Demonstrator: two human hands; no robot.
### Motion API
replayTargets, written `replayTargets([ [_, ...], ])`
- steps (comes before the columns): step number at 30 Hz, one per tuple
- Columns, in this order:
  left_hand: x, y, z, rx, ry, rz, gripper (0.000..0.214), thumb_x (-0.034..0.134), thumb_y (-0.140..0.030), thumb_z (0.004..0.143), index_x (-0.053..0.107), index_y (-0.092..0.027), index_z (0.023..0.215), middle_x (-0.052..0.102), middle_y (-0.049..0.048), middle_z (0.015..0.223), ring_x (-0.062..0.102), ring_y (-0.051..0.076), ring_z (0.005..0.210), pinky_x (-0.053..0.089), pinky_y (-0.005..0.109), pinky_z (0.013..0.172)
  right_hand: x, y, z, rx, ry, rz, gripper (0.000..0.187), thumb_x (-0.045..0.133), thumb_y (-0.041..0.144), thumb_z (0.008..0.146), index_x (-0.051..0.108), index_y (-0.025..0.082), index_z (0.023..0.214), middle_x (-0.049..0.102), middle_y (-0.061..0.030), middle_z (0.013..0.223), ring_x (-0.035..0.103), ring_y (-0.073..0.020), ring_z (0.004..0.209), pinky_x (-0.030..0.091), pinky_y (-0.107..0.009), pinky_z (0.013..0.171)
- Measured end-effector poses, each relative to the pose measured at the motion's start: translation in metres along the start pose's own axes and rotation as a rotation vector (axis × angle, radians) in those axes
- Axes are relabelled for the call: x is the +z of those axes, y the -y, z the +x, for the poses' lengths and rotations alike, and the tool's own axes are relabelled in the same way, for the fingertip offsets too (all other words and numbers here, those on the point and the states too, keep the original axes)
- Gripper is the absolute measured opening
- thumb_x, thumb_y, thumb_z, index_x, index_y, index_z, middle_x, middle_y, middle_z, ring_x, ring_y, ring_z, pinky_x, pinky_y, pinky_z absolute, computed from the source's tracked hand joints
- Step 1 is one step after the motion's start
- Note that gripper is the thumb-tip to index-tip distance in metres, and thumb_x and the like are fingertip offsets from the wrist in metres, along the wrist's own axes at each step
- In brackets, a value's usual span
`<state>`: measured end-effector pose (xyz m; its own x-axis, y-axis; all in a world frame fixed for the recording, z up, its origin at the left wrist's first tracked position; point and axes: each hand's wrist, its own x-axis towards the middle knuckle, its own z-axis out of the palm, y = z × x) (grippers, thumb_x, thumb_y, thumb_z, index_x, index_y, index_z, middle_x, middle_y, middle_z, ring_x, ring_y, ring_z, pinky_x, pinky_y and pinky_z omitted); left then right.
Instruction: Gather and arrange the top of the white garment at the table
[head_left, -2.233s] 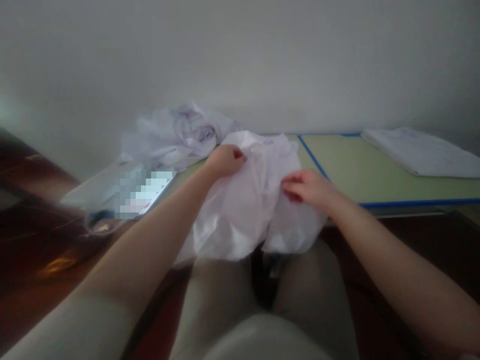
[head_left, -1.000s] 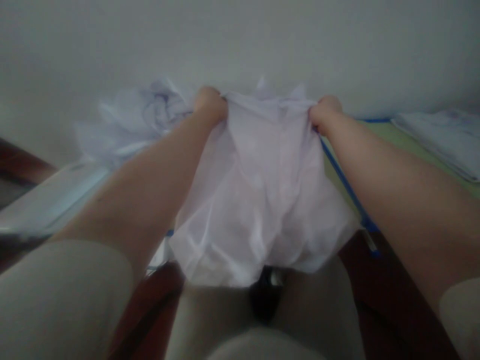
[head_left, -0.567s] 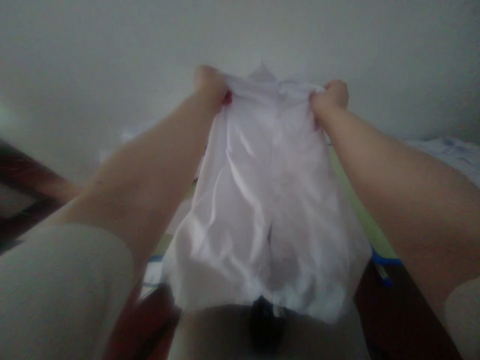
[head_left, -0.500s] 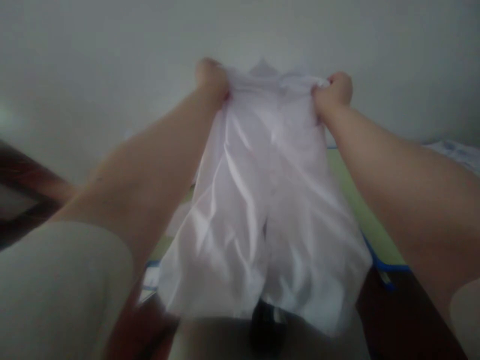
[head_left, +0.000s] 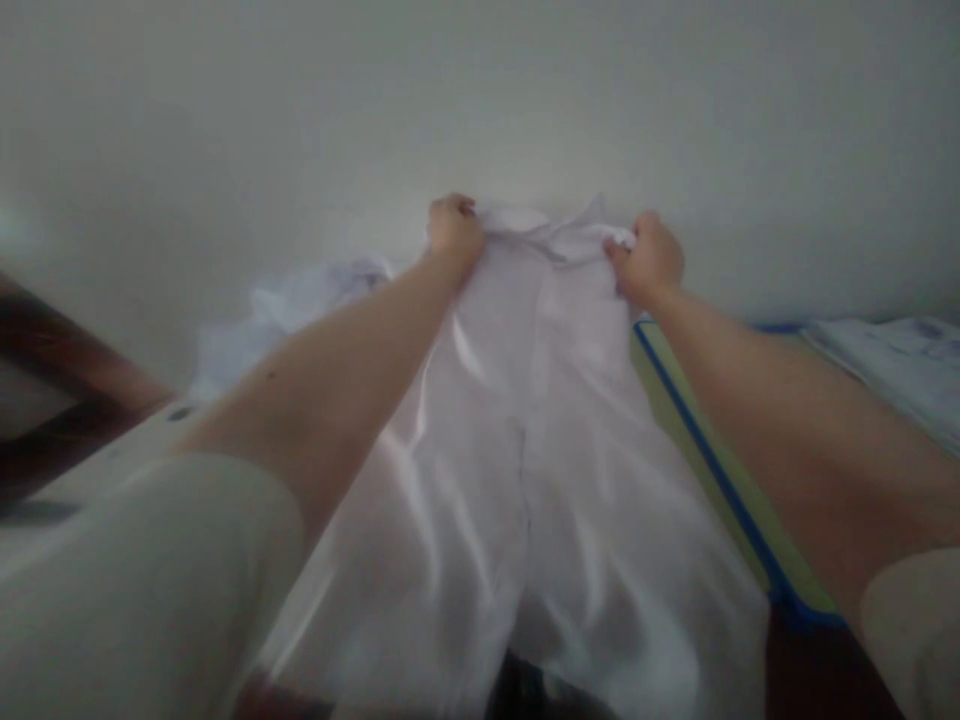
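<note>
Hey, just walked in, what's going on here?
A person is holding up a white cloth with both hands, the left hand and the right hand each gripping its upper edge. The cloth spreads between them and hangs down toward the wearer, creased and shiny in places. Behind the left arm lies a crumpled pale heap. Over on the right, a flat pale cloth rests on a greenish surface with blue edging.

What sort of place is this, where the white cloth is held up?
Probably an indoor room, perhaps a home or small workroom: a plain wall behind, a blue-edged green table, and a white cloth held between left hand and right hand.
</note>
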<state>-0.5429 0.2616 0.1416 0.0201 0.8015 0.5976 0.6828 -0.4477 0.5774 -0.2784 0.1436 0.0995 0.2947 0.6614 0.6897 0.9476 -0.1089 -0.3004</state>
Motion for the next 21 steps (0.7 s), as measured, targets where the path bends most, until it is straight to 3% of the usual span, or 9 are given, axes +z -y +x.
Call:
replayTargets([
  [5,0.007,0.024,-0.028,0.010,0.099,0.134,0.069,0.052,-0.022,0.083,0.028,-0.019,0.148,0.002,0.0073,0.161,0.041,0.023,0.130,0.035,0.034,0.105,0.035,0.001,-0.017,0.022,0.069,-0.070,0.058,0.060,0.051,0.084,0.044,0.010,0.123,0.049,-0.0193,0.116,0.048,-0.0291,0.107,0.036,-0.041,0.086],
  [7,0.003,0.026,-0.044,0.093,0.141,0.175,0.075,0.053,-0.023,0.082,0.023,-0.018,0.150,-0.007,0.0067,0.161,0.038,0.024,0.132,0.034,0.036,0.107,0.036,0.006,-0.033,0.021,0.069,-0.112,0.060,0.063,0.048,0.082,0.044,0.010,0.124,0.047,-0.0205,0.119,0.044,-0.0302,0.112,0.033,-0.043,0.090],
  [10,-0.006,0.017,-0.068,0.239,0.153,0.285,0.070,0.056,-0.031,0.081,0.031,-0.024,0.147,0.004,0.0003,0.160,0.021,0.025,0.139,0.024,0.041,0.111,0.027,0.021,-0.054,-0.011,0.073,-0.109,0.054,0.058,0.044,0.086,0.045,0.008,0.124,0.043,-0.0222,0.124,0.037,-0.0297,0.116,0.029,-0.046,0.092],
  [13,-0.022,-0.001,-0.094,0.342,0.232,0.436,0.063,0.062,-0.032,0.077,0.045,-0.021,0.137,0.015,0.0039,0.158,0.015,0.031,0.141,0.018,0.047,0.111,0.011,0.044,-0.072,-0.062,0.114,-0.046,0.047,0.056,0.039,0.088,0.048,0.009,0.123,0.043,-0.0220,0.125,0.036,-0.0295,0.115,0.027,-0.048,0.093],
  [17,-0.055,-0.031,-0.145,0.413,0.363,0.514,0.050,0.062,-0.031,0.078,0.055,-0.017,0.126,0.038,0.0106,0.146,0.032,0.033,0.135,0.027,0.045,0.109,-0.016,0.075,-0.105,-0.143,0.169,0.079,0.037,0.062,0.036,0.084,0.056,0.015,0.113,0.051,-0.0164,0.115,0.044,-0.0289,0.108,0.034,-0.044,0.091],
  [21,-0.091,-0.050,-0.211,0.512,0.561,0.449,0.033,0.058,-0.030,0.080,0.065,-0.017,0.110,0.063,0.0085,0.113,0.055,0.024,0.113,0.040,0.035,0.099,-0.048,0.097,-0.158,-0.263,0.262,0.218,0.024,0.059,0.032,0.084,0.060,0.017,0.102,0.058,-0.0122,0.103,0.053,-0.0249,0.098,0.040,-0.037,0.085],
])
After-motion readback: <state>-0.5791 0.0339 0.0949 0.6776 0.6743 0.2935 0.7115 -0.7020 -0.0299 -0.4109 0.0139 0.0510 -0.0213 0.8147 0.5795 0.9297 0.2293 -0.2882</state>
